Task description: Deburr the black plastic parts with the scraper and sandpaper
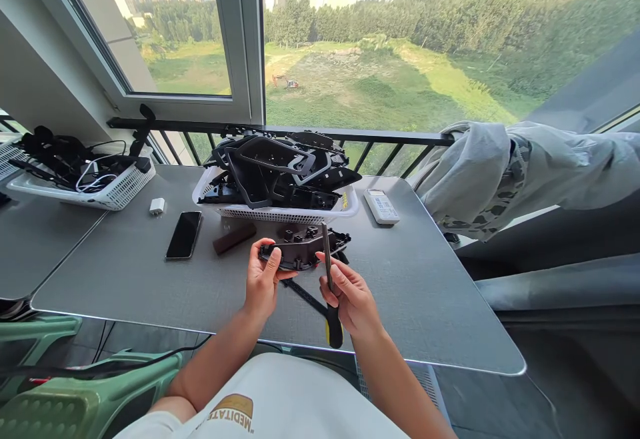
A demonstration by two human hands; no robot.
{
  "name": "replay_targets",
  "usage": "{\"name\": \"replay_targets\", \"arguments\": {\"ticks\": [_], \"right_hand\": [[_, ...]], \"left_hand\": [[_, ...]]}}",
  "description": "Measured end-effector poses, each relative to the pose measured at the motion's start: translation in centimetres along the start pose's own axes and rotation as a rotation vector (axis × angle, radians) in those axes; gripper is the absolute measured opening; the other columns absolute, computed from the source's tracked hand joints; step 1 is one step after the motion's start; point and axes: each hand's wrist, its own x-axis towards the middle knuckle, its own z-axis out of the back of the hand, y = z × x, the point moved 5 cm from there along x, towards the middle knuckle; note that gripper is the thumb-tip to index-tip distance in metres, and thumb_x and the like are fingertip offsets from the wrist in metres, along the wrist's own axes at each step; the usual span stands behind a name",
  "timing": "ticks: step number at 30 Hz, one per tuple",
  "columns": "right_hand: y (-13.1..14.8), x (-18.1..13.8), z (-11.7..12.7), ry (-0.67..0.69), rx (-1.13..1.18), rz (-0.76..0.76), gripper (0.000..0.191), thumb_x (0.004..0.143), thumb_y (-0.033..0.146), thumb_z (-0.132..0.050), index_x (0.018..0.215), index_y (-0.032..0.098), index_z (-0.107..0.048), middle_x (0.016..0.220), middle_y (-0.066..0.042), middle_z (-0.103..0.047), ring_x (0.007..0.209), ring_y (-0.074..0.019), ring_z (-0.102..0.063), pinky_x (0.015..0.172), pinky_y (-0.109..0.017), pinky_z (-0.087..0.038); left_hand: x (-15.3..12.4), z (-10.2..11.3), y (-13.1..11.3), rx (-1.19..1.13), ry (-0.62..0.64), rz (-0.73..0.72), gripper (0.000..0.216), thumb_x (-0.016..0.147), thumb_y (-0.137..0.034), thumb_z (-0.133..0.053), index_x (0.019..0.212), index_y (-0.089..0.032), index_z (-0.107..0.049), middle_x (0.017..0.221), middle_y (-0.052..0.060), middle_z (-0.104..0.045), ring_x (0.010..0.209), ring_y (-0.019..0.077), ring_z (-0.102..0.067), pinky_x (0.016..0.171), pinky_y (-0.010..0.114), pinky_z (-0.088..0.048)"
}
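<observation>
A dark brown plastic housing with black edges (297, 252) is over the grey table (420, 279), its left end clamped in your left hand (263, 272). By its right end, your right hand (347, 289) grips a slim metal tool with a black-and-yellow handle (327, 259). Farther off, black plastic parts (250, 179) fill a white perforated basket (277, 214).

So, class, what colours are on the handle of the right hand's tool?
The handle is black with yellow, shown in the head view.
</observation>
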Motion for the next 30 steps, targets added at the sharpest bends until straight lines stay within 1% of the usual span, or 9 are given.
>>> {"name": "replay_targets", "arguments": {"ticks": [3, 6, 9, 13, 17, 21, 23, 27, 30], "right_hand": [[0.0, 0.0, -0.4, -0.012, 0.038, 0.015, 0.052, 0.070, 0.055, -0.077, 0.107, 0.018, -0.075, 0.048, 0.007, -0.041, 0.041, -0.0064, -0.031, 0.045, -0.025, -0.017], [-0.1, 0.0, -0.8, -0.010, 0.056, 0.030, 0.049, 0.070, 0.055, -0.078, 0.103, 0.020, -0.076, 0.047, 0.008, -0.038, 0.041, -0.0057, -0.032, 0.046, -0.024, -0.016], [-0.3, 0.0, -1.3, -0.008, 0.057, 0.048, 0.047, 0.069, 0.055, -0.079, 0.101, 0.020, -0.077, 0.047, 0.009, -0.036, 0.041, -0.0052, -0.033, 0.045, -0.023, -0.015], [-0.9, -0.1, -1.7, 0.006, 0.025, 0.049, 0.049, 0.071, 0.055, -0.077, 0.103, 0.019, -0.076, 0.046, 0.009, -0.036, 0.041, -0.0055, -0.032, 0.043, -0.023, -0.018], [-1.0, 0.0, -1.2, -0.004, -0.065, 0.060, 0.051, 0.072, 0.055, -0.076, 0.107, 0.018, -0.076, 0.048, 0.007, -0.044, 0.042, -0.0063, -0.034, 0.042, -0.023, -0.025], [-0.1, -0.5, -0.2, -0.001, -0.292, 0.119, 0.048, 0.076, 0.054, -0.072, 0.111, 0.021, -0.075, 0.064, 0.000, -0.066, 0.043, -0.0071, -0.037, 0.041, -0.024, -0.031], [0.7, -1.1, 0.1, 0.024, -0.468, 0.191, 0.042, 0.080, 0.050, -0.069, 0.109, 0.021, -0.076, 0.073, -0.004, -0.073, 0.048, -0.0101, -0.046, 0.046, -0.026, -0.038], [1.8, -2.5, -0.1, 0.080, -0.861, 0.350, 0.030, 0.087, 0.039, -0.061, 0.107, 0.022, -0.077, 0.083, -0.006, -0.077, 0.064, -0.0174, -0.062, 0.059, -0.029, -0.047], [1.7, -3.2, -0.5, 0.084, -1.064, 0.419, 0.033, 0.092, 0.036, -0.053, 0.113, 0.022, -0.075, 0.076, -0.005, -0.074, 0.056, -0.0156, -0.058, 0.055, -0.028, -0.044]], "left_hand": [[-0.4, -0.2, 0.2, 0.032, 0.025, 0.000, 0.069, 0.058, -0.040, -0.087, 0.111, -0.024, -0.045, 0.079, -0.004, -0.065, 0.058, 0.0103, -0.063, 0.051, 0.021, -0.052], [-1.0, -0.4, 0.4, 0.021, 0.019, -0.030, 0.079, 0.063, -0.039, -0.085, 0.125, -0.024, -0.039, 0.062, -0.010, -0.057, 0.043, 0.0065, -0.051, 0.042, 0.017, -0.041], [-1.4, -0.3, 0.5, -0.009, -0.026, -0.057, 0.083, 0.066, -0.039, -0.084, 0.133, -0.029, -0.036, 0.067, -0.010, -0.059, 0.042, 0.0042, -0.046, 0.041, 0.016, -0.035], [-1.2, -0.3, 0.7, 0.003, -0.023, -0.074, 0.053, 0.063, -0.047, -0.083, 0.106, -0.025, -0.061, 0.077, -0.004, -0.064, 0.052, 0.0061, -0.052, 0.045, 0.017, -0.042], [-0.7, -0.1, 0.6, 0.056, 0.027, -0.137, 0.044, 0.069, -0.060, -0.074, 0.091, -0.023, -0.067, 0.081, 0.000, -0.065, 0.058, 0.0097, -0.057, 0.044, 0.019, -0.044], [-0.8, 0.7, -0.1, 0.177, -0.029, -0.329, 0.042, 0.076, -0.063, -0.067, 0.092, -0.025, -0.068, 0.079, 0.000, -0.063, 0.052, 0.0082, -0.051, 0.042, 0.019, -0.044], [-1.0, 1.1, -0.3, 0.241, -0.063, -0.405, 0.040, 0.078, -0.062, -0.065, 0.092, -0.024, -0.068, 0.074, -0.001, -0.060, 0.049, 0.0076, -0.048, 0.041, 0.019, -0.043], [-0.9, 1.6, -0.2, 0.314, -0.081, -0.426, 0.041, 0.081, -0.062, -0.061, 0.094, -0.023, -0.068, 0.069, -0.003, -0.058, 0.045, 0.0059, -0.046, 0.038, 0.018, -0.038], [-0.9, 1.6, 0.0, 0.366, -0.069, -0.420, 0.041, 0.083, -0.062, -0.059, 0.097, -0.024, -0.068, 0.070, -0.003, -0.060, 0.041, 0.0055, -0.047, 0.036, 0.019, -0.035]]}}
